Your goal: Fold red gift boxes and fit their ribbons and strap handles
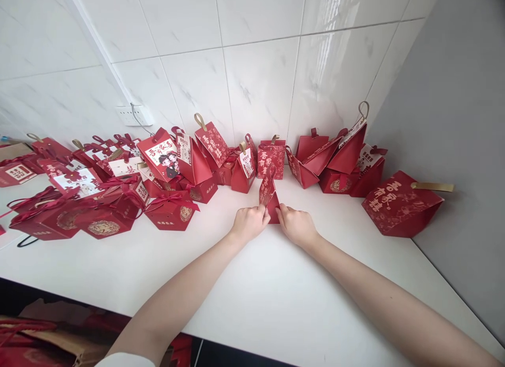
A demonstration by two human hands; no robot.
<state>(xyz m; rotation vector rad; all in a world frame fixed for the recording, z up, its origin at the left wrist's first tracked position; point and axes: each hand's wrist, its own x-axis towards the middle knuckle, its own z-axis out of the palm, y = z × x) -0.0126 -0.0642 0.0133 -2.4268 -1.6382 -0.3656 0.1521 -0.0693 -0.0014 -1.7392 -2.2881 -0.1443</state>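
A small red paper gift box (269,194) with gold print stands on the white table (276,298), its flaps meeting in a peak. My left hand (249,222) is closed on its lower left edge. My right hand (296,226) is closed on its lower right edge. Both arms reach forward from the near edge. The box's base is partly hidden behind my fingers.
Several red gift boxes (169,161) with ribbons and gold handles are piled along the tiled wall on the left. More of these red boxes (335,156) lean at the back right, and one red box (400,204) lies on its side by the grey wall. A wall socket (134,115) holds a cable.
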